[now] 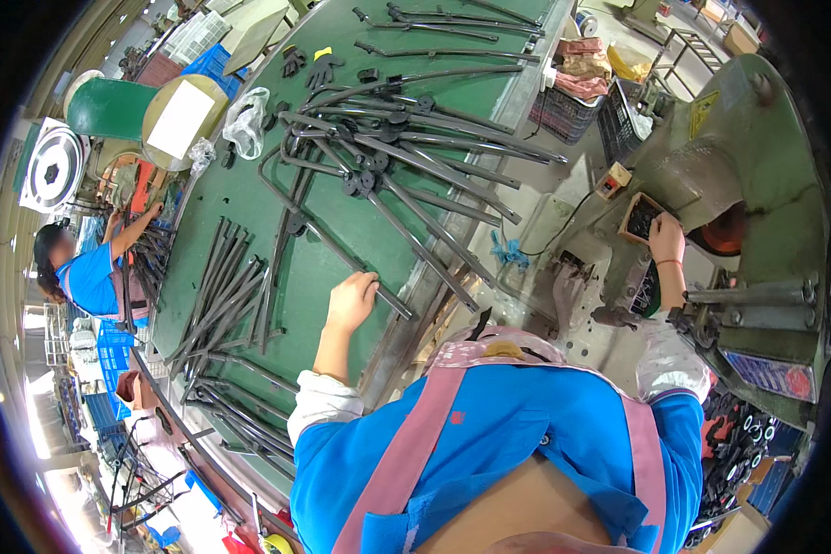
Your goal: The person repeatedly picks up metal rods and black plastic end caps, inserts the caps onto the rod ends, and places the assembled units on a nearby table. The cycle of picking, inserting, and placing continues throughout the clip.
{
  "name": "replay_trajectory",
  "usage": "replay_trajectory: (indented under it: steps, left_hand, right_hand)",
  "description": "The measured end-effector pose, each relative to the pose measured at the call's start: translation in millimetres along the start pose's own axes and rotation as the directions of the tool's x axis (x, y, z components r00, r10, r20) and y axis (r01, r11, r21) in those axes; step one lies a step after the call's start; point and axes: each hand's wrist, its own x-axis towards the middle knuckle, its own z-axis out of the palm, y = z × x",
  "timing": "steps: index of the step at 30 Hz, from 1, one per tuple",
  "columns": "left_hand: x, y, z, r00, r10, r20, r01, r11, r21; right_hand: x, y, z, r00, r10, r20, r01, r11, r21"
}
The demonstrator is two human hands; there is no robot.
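Note:
My left hand (pixel 352 301) is closed round a bent dark metal tube (pixel 329 244) near its straight end, at the near edge of the green table (pixel 342 334). The tube's bent part runs back to the left, beside a pile of similar tubes (pixel 434 166) with round black fittings. On the right, my right hand (pixel 668 242) reaches into a small box (pixel 629 221) of small dark parts (pixel 644 218). Its fingers are drawn together at the box's contents, and whatever they may hold is too small to make out.
A large green machine (pixel 757 138) stands close on the right. More straight tubes (pixel 222 305) lie at the table's left. Gloves (pixel 321 69) and a clear plastic bag (pixel 246 125) rest farther back. A co-worker (pixel 92 277) is at the far left. A crate (pixel 563 115) stands beyond the table.

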Motion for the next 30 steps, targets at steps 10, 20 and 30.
replay_trajectory:
  steps: [10,20,30]
  left_hand:
    - [26.6,-34.6,-6.0,0.993,0.111,-0.028,-0.107,0.988,0.107]
    - [88.6,-53.4,-43.3,0.859,0.476,0.189,-0.503,0.854,0.135]
    - [135.7,146.1,-108.3,0.797,0.581,0.163,-0.575,0.813,-0.086]
  right_hand:
    - [3.5,24.1,2.7,0.995,0.061,0.081,-0.071,0.990,0.124]
    - [-119.6,52.5,-18.0,0.929,0.312,0.202,-0.219,0.020,0.976]
    - [-201.7,-90.0,-143.4,0.837,0.489,0.246,-0.396,0.231,0.889]
